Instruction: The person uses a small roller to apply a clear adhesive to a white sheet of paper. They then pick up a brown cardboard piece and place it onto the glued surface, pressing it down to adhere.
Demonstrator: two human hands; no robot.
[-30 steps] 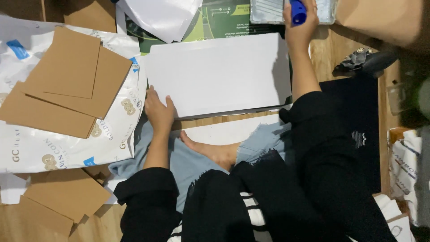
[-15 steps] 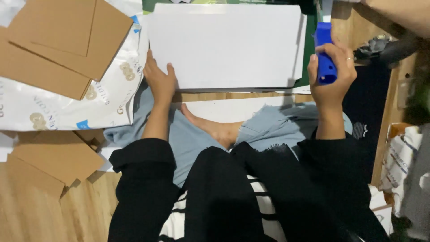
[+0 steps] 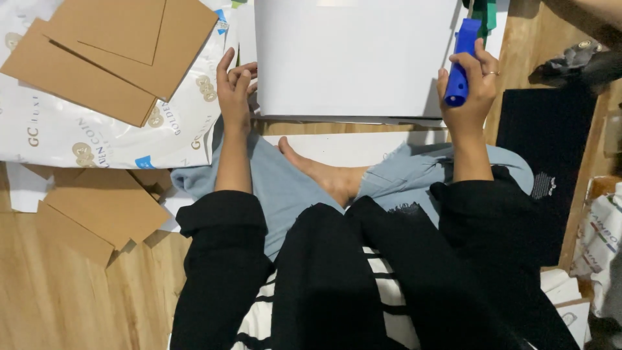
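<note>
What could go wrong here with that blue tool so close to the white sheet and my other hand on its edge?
1. The right hand holds the blue plastic handled tool at the right edge of the large white sheet; a slip could mark or tear it.
2. The left hand only rests at the sheet's left edge, so the sheet may shift.
3. The bare foot lies just below the sheet, near any dropped tool.

light: bright, from above, even
glare: white sheet (image 3: 353, 58) nearly blown out
shadows: soft, beneath the sheet's lower edge
focus: sharp centre, slight softness toward corners
</note>
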